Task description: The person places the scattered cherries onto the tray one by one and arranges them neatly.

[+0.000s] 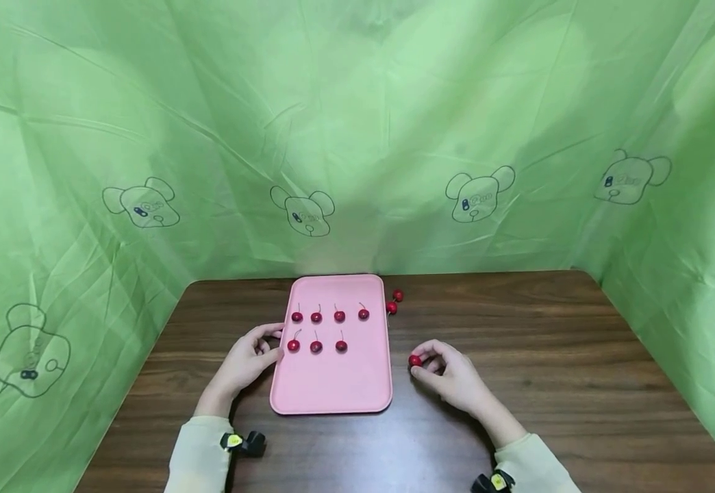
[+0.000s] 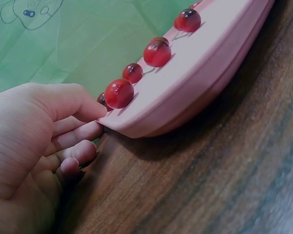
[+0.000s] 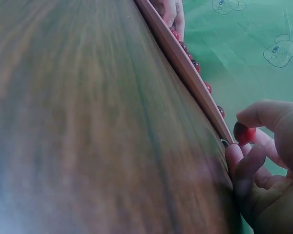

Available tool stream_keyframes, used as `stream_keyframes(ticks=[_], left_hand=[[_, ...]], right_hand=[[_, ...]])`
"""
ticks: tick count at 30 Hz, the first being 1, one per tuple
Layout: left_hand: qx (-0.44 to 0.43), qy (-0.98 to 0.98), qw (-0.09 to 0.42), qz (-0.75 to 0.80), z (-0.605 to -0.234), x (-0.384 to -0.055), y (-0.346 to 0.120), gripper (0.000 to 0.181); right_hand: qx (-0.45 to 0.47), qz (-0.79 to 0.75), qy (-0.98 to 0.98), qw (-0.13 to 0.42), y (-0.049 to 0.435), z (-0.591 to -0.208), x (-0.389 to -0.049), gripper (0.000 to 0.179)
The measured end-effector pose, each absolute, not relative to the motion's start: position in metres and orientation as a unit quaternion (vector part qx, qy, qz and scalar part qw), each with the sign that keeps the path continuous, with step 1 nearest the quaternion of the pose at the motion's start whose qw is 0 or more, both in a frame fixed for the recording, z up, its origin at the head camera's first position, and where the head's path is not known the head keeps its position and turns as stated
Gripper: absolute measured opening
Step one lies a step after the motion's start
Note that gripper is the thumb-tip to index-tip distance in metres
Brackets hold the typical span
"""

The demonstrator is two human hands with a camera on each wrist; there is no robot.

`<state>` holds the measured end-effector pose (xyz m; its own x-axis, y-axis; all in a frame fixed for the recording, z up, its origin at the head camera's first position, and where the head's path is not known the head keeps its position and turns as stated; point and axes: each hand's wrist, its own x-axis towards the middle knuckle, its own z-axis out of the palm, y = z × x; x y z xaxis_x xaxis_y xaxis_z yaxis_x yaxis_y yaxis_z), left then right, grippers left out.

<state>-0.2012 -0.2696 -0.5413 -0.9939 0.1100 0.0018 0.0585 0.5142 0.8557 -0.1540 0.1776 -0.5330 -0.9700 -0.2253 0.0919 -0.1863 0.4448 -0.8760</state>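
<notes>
A pink tray [image 1: 357, 385] lies on the table with red cherries in two rows, their thin stems pointing mostly away from me. Several stand in the back row, with one cherry [image 1: 364, 314] at its right end; three make up the front row, ending in a cherry [image 1: 341, 346]. My left hand [image 1: 245, 363] pinches the tray's left rim [image 2: 118, 126], thumb on top and fingers at its underside. Right of the tray, my right hand [image 1: 453, 380] pinches a single cherry [image 3: 245, 133] between thumb and fingers, just above the table.
Two loose cherries, a nearer cherry [image 1: 392, 308] and a farther cherry [image 1: 398, 295], lie against the tray's upper right side. A green cloth [image 1: 388, 137] with bear-head drawings walls the back and sides of the brown wooden table [image 1: 548, 356].
</notes>
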Motion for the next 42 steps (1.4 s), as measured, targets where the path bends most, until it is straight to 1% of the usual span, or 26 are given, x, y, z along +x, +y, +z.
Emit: stream_keyframes(ticks=[6, 10, 17, 23, 30, 42], left_hand=[[0.039, 0.867, 0.035, 0.496, -0.543, -0.198, -0.271, 0.052], [0.043, 0.866, 0.033, 0.497, -0.541, -0.199, -0.27, 0.052], [0.043, 0.869, 0.032, 0.493, -0.542, -0.2, -0.271, 0.052], [0.048, 0.868, 0.027, 0.494, -0.542, -0.2, -0.271, 0.052], [0.064, 0.865, 0.018, 0.498, -0.543, -0.202, -0.272, 0.051], [0.07, 0.86, 0.014, 0.505, -0.542, -0.201, -0.27, 0.052]], right_hand=[[-0.116, -0.513, 0.85, 0.019, 0.172, -0.529, -0.157, 0.021], [-0.119, -0.508, 0.853, 0.007, 0.162, -0.519, -0.161, 0.023], [-0.163, -0.485, 0.858, -0.042, 0.137, -0.51, -0.178, 0.023], [-0.187, -0.49, 0.85, -0.054, 0.121, -0.502, -0.197, 0.025], [-0.192, -0.491, 0.848, -0.051, 0.111, -0.502, -0.213, 0.026], [-0.204, -0.482, 0.851, -0.023, 0.103, -0.524, -0.214, 0.024]])
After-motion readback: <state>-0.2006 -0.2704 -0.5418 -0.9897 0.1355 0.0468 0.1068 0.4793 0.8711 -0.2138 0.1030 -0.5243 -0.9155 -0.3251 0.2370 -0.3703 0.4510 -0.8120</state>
